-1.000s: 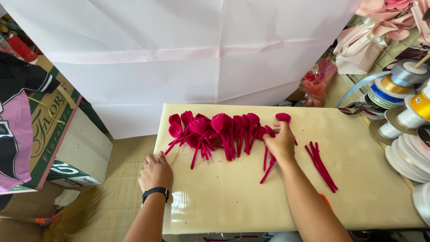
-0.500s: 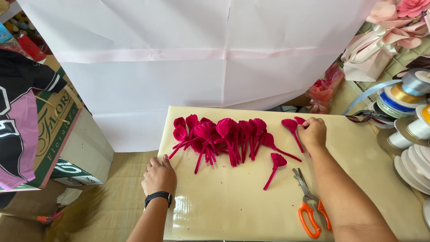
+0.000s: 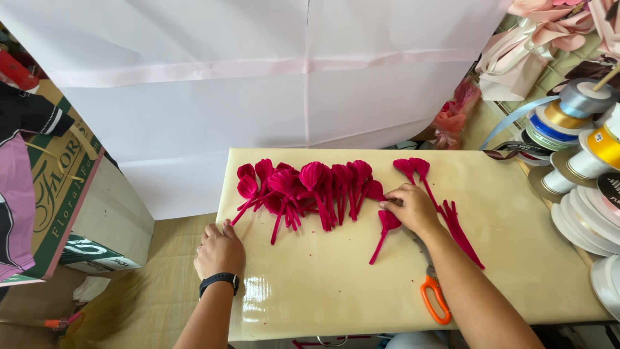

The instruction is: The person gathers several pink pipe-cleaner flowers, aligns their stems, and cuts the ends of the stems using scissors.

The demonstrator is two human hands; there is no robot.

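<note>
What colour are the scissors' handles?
Orange: the scissors' handles show by the right forearm in the head view.

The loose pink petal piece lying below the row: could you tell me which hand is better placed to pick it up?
Probably the right hand: it rests directly beside the loose petal piece, while the left hand lies flat at the table's left edge.

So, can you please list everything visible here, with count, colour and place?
petal pieces: many, magenta, row across table top
single petal piece: one, magenta, below right hand
straight strips: a few, magenta, right of right hand
scissors: one, orange handles, partly under right forearm
table: one, glossy cream
paper sheet: large, white, behind table
ribbon spools: several, mixed colours, right edge
cardboard box: one, green and white, left
left hand: on table's left edge, black wristband
right hand: touching the row's right end
</note>
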